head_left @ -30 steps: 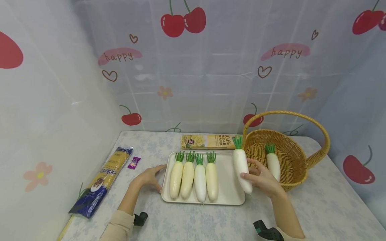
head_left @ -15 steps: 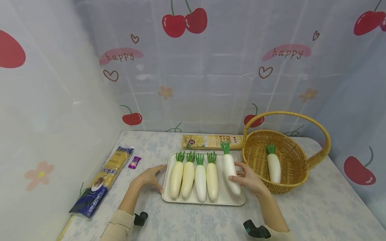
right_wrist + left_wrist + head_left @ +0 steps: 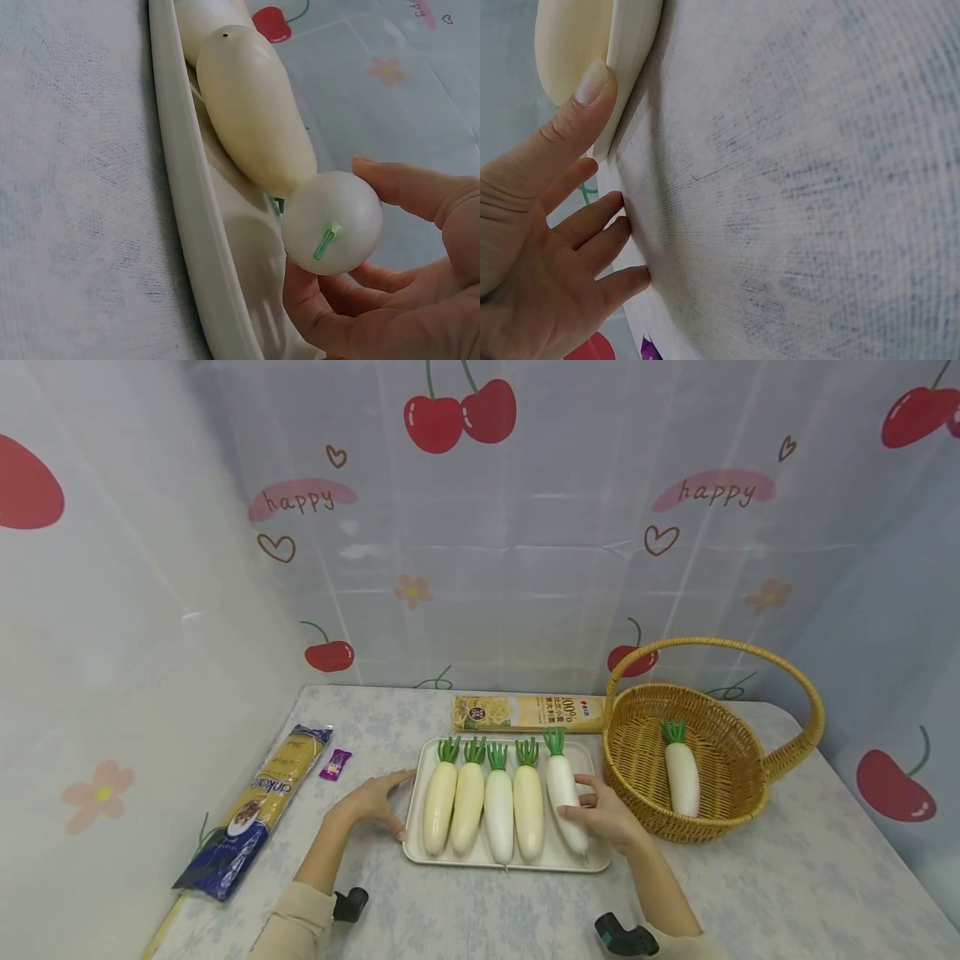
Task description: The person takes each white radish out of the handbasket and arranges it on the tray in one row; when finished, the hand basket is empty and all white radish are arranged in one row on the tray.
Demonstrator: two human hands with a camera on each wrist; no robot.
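My right hand (image 3: 606, 817) holds a white radish (image 3: 566, 802) with green leaf stubs, thumb on one side and fingers on the other. In the right wrist view its round tip (image 3: 334, 225) faces the camera, above the tray's floor. Several radishes lie side by side on the cream tray (image 3: 558, 856): two yellowish ones (image 3: 439, 810) at the left, a white one (image 3: 498, 817), and another yellowish one (image 3: 528, 814) nearest the held radish. My left hand (image 3: 372, 803) rests at the tray's left edge. The left wrist view shows its thumb (image 3: 592, 90) against the rim, the other fingers loosely spread.
A wicker basket (image 3: 637, 777) with a tall handle stands right of the tray, one white radish (image 3: 681, 779) inside. Behind the tray lies a yellow pasta packet (image 3: 525, 713). A blue and gold pasta bag (image 3: 258, 814) and a purple wrapped candy (image 3: 335, 765) lie at left.
My right hand has carried the white radish left from beside the basket, over the tray and down close to the row. The left hand has stayed at the tray's edge.
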